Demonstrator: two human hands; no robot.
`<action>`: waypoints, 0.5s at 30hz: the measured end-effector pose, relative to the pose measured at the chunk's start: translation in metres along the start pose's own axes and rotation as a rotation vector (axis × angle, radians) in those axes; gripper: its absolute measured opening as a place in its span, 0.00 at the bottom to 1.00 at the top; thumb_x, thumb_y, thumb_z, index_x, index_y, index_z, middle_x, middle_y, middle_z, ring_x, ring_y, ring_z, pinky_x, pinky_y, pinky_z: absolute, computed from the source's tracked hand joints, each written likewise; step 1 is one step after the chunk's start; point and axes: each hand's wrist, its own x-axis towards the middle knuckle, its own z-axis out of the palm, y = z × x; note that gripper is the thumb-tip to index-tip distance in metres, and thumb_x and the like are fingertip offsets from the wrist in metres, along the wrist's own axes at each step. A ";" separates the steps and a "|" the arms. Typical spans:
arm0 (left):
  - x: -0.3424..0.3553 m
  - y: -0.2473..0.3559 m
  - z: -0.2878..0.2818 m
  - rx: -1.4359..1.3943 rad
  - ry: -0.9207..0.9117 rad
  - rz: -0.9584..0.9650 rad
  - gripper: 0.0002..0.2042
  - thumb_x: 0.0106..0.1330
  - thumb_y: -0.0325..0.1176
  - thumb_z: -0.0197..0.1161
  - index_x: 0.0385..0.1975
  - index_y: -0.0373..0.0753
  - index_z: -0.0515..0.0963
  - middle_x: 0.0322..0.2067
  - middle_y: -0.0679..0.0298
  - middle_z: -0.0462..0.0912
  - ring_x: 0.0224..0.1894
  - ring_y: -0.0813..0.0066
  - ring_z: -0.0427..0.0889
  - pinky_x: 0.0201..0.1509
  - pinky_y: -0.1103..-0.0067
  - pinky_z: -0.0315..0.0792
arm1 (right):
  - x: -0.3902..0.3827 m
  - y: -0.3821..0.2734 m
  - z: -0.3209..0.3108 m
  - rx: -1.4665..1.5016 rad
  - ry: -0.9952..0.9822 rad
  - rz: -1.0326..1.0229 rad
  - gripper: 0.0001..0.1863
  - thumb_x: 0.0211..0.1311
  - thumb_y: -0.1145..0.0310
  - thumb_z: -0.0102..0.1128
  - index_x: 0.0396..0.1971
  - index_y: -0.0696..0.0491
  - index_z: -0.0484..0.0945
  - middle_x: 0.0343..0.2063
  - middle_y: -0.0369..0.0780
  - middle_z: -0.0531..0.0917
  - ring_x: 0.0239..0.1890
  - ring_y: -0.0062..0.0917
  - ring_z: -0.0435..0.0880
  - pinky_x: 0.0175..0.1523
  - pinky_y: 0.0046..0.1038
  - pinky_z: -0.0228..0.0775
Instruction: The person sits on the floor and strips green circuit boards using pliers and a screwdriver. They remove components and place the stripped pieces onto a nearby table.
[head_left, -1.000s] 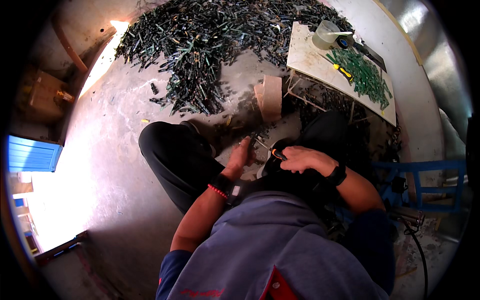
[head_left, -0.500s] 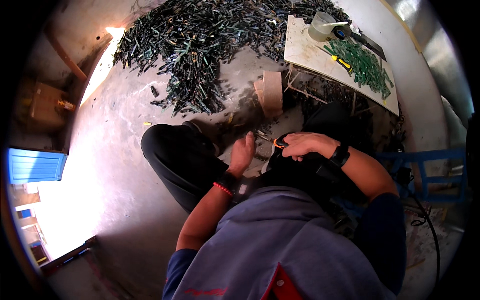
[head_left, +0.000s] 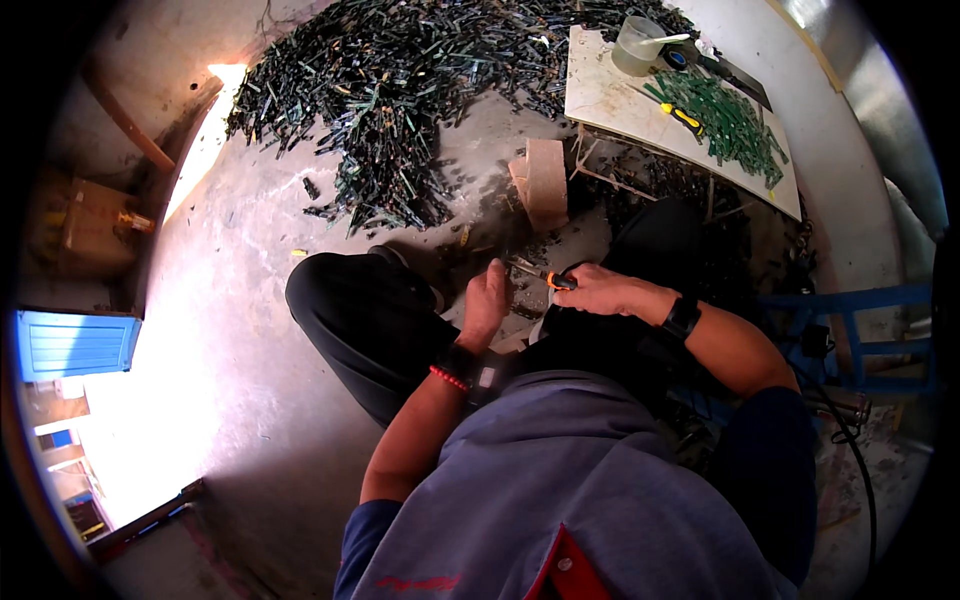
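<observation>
Between my knees, my right hand (head_left: 605, 291) is closed round the black and orange handle of a screwdriver (head_left: 562, 282). Its thin shaft points left, toward the fingertips of my left hand (head_left: 486, 303). The fingers of that left hand are bent and pressed together; whatever they pinch is too small and dark to make out. Just beyond both hands stands a brown block (head_left: 546, 185), with dark bits scattered on the floor around it.
A big heap of dark green and black strips (head_left: 390, 110) covers the far floor. At far right, a low white-topped table (head_left: 610, 105) bears green strips (head_left: 738, 135), a yellow-black tool (head_left: 684, 118) and a plastic cup (head_left: 636, 50). A blue chair frame (head_left: 850, 340) stands right.
The screwdriver and my right hand have shifted only slightly, the handle now showing a little more. My left hand stays closed near the tip. The whole view has moved a little.
</observation>
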 end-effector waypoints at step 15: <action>-0.003 0.030 -0.009 -0.441 -0.116 -0.221 0.26 0.68 0.56 0.43 0.12 0.44 0.59 0.10 0.70 0.56 0.13 0.78 0.55 0.18 0.79 0.51 | -0.007 0.000 0.088 1.494 -0.693 -0.202 0.17 0.62 0.50 0.51 0.33 0.51 0.69 0.24 0.32 0.68 0.24 0.19 0.65 0.26 0.20 0.58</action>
